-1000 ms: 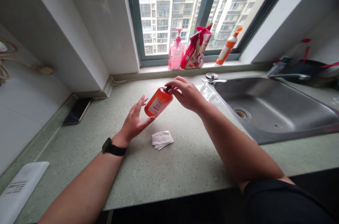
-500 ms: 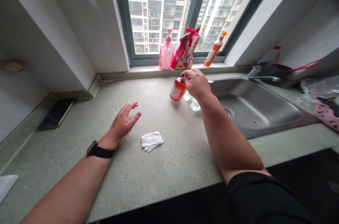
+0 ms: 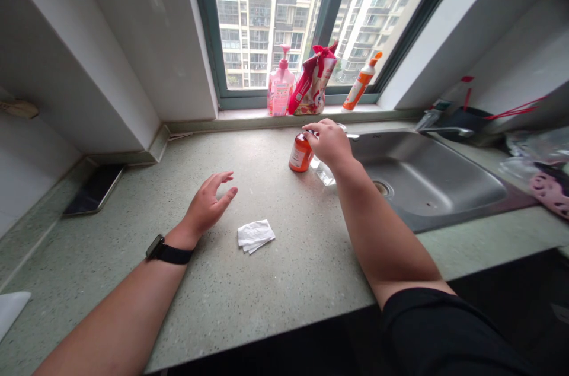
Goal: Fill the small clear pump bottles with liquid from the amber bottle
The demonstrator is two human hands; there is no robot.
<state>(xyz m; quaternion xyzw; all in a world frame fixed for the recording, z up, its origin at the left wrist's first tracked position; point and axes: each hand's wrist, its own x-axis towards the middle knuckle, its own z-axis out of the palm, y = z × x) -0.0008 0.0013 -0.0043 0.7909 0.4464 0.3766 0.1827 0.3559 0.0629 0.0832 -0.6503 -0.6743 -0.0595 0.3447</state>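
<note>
An orange bottle (image 3: 300, 154) with a pale label stands upright on the counter beside the sink. My right hand (image 3: 329, 142) is over its top, fingers curled around the cap, which is mostly hidden. Just right of the bottle is a clear, shiny plastic item (image 3: 325, 173), partly covered by my right wrist. My left hand (image 3: 208, 205) rests on the counter with fingers apart and nothing in them. To its right lies a folded white tissue (image 3: 255, 235).
A metal sink (image 3: 444, 180) with a faucet (image 3: 447, 131) is at the right. A pink pump bottle (image 3: 280, 91), a red bag (image 3: 312, 82) and an orange-and-white bottle (image 3: 359, 86) line the windowsill. A dark flat object (image 3: 95, 189) lies at the left.
The orange bottle has gone from slightly tilted to upright and shifted a little right, with my right hand still at its top. My left hand has hardly moved.
</note>
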